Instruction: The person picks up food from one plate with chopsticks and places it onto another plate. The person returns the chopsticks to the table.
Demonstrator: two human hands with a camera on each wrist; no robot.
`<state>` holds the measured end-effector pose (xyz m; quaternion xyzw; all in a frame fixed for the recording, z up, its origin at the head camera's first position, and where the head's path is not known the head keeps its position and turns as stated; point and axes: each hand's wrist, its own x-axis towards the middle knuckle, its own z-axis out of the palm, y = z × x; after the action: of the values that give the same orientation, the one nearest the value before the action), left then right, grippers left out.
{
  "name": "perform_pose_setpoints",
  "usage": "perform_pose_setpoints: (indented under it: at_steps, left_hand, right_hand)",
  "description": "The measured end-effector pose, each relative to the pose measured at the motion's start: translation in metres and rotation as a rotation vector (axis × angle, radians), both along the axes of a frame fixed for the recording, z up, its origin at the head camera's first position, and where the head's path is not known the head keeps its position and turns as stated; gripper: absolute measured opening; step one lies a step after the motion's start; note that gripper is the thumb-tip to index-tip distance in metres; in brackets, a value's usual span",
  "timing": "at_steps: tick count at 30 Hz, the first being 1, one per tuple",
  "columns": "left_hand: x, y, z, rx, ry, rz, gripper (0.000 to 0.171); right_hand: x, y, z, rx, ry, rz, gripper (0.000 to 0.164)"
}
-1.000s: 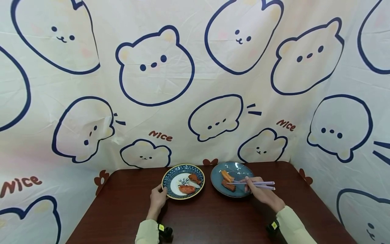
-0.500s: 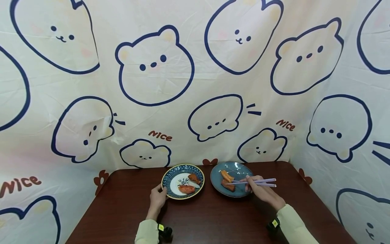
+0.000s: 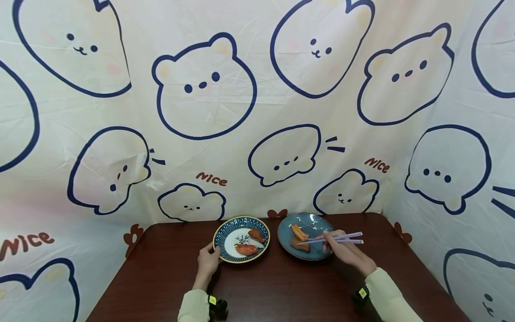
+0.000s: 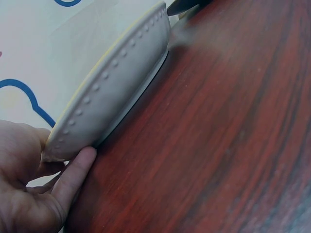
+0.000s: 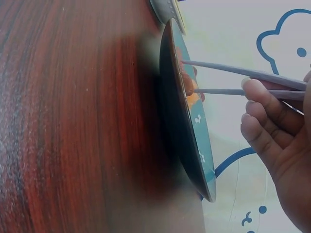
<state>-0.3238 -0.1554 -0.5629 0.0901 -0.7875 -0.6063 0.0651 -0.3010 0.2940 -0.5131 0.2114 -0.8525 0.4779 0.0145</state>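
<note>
My left hand grips the near-left rim of a blue-patterned plate with a yellow edge. In the left wrist view, a finger reaches under the plate's pale outer wall. A reddish sausage-like piece, a brown piece and a pale item lie on it. My right hand holds a pair of lilac chopsticks over the blue-grey plate. Their tips touch the brown food piece; whether they pinch it, I cannot tell. An orange-yellow piece lies behind.
Both plates stand side by side near the far edge of a dark brown wooden table. Behind the table and at its sides hangs a pale cloth printed with cartoon bears. A dark wrist camera sits on the right wrist.
The chopsticks' tips have shifted slightly left over the brown piece, and their rear ends have tilted a little. The left hand and its plate look still.
</note>
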Motion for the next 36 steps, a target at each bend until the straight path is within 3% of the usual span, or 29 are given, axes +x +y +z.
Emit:
perform_pose_setpoints:
  at_steps: [5,12,20,27,36]
  left_hand:
    - [-0.001,0.000,-0.001,-0.002,-0.002,0.003,0.049]
    - [-0.001,0.000,-0.001,0.004,0.006,0.004,0.049]
    - [0.002,0.000,0.002,0.007,0.001,-0.008,0.049]
    - [0.001,0.001,0.001,0.001,0.001,0.004,0.049]
    - [0.000,0.000,0.000,-0.002,0.010,0.012,0.048]
  right_hand:
    - [0.003,-0.002,0.006,-0.005,-0.029,-0.010,0.051]
    - [0.022,-0.009,0.033,-0.007,-0.072,-0.001,0.050]
    - [0.010,-0.003,0.008,0.021,-0.021,-0.033,0.052]
    - [0.015,-0.009,0.008,0.143,-0.006,-0.043,0.055]
    - [0.007,-0.017,0.013,0.202,-0.001,0.028,0.058]
